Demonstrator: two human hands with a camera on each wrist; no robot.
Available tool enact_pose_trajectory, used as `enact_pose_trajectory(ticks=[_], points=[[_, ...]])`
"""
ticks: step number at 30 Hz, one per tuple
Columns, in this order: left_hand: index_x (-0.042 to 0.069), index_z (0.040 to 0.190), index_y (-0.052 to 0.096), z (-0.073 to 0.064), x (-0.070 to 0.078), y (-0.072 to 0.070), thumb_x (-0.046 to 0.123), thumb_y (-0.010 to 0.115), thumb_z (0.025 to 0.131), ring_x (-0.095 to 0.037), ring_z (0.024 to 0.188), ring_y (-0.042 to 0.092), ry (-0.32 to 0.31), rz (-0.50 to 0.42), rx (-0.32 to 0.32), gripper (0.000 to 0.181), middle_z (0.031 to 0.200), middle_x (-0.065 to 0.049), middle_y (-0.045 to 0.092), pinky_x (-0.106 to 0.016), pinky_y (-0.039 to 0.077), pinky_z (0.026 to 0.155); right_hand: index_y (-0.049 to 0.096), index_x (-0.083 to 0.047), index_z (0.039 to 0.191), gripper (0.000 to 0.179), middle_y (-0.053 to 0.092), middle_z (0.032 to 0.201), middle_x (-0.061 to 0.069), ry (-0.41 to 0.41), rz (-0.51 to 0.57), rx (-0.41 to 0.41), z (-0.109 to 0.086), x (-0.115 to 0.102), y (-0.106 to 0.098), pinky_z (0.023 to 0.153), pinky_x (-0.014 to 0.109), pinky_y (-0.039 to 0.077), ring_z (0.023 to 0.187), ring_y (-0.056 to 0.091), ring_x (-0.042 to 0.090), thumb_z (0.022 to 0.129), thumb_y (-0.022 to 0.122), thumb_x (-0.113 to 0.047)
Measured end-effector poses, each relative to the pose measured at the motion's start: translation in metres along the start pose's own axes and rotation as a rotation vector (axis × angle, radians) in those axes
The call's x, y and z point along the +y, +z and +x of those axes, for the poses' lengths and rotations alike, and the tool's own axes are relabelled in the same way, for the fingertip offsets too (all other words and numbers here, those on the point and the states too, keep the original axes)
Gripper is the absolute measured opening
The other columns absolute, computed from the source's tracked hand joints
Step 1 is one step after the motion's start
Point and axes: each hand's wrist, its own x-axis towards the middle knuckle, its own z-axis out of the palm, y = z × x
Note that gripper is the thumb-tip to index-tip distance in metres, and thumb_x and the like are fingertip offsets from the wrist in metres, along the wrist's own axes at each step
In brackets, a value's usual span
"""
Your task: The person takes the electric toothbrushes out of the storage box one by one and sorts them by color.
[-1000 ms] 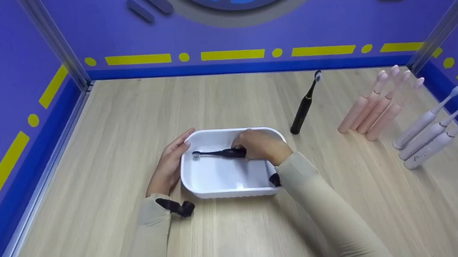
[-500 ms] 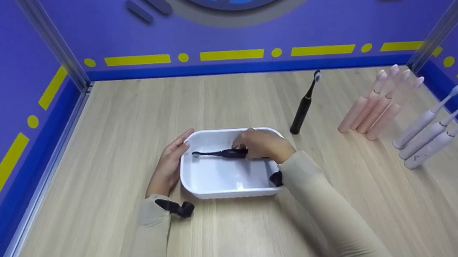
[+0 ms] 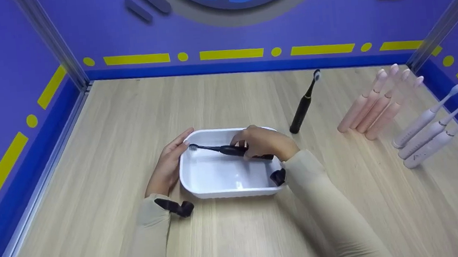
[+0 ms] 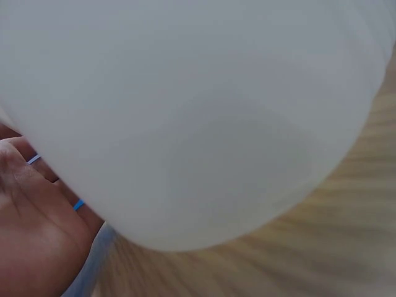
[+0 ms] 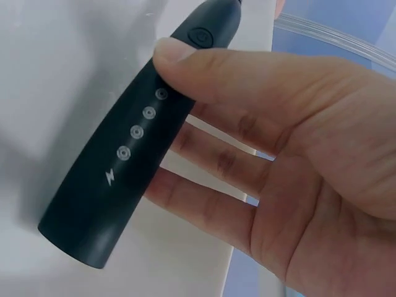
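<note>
In the head view my right hand is over a white plastic tray, gripping a black electric toothbrush. Its brush head points left. The right wrist view shows the thumb lying across the black handle just below the power button, with fingers behind it. My left hand holds the tray's left end, thumb at the rim and fingers along the outside. In the left wrist view the tray wall covers most of the picture, and part of the left palm shows beside it.
Another black electric toothbrush stands upright behind the tray's right end. Several pink toothbrushes stand farther right, and 3 white ones beyond them. Blue panels border the wooden table at the back and sides.
My right hand has shifted slightly right, and the black toothbrush has tilted, its brush head moving toward the tray's back side. More of its handle end now shows. The left hand has stayed put.
</note>
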Motion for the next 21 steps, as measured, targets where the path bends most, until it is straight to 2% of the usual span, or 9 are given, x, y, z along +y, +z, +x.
enact_pose_trajectory(ticks=[5,14,21], points=[[0.007,0.148,0.037,0.0006,0.0000,0.0007,0.010,0.043,0.101,-0.019,0.144,0.030,-0.008,0.001,0.001,0.047,0.156,-0.006,0.033,-0.031,0.028,0.118,0.067,-0.012,0.120,0.044,0.070,0.109,0.009,-0.018,0.049,-0.013,-0.0014,0.0010,-0.0025,0.089,0.036,0.053,0.098,0.063,0.021,0.078,0.073,0.000],[0.011,0.146,0.041,0.0008,-0.0005,0.0004,0.011,0.043,0.100,-0.016,0.143,0.033,-0.019,0.014,0.022,0.046,0.155,-0.002,0.035,-0.029,0.031,0.117,0.066,-0.012,0.122,0.044,0.069,0.112,0.009,-0.004,0.039,-0.039,-0.0041,-0.0006,-0.0059,0.092,0.037,0.052,0.101,0.062,0.021,0.080,0.071,0.000],[0.007,0.147,0.038,-0.0006,0.0009,0.0000,0.008,0.039,0.101,-0.020,0.143,0.032,0.002,-0.003,-0.006,0.046,0.156,-0.007,0.033,-0.032,0.029,0.118,0.068,-0.015,0.119,0.043,0.070,0.108,0.007,0.003,0.043,-0.028,-0.0068,-0.0020,-0.0086,0.088,0.036,0.054,0.097,0.062,0.019,0.079,0.073,0.001]])
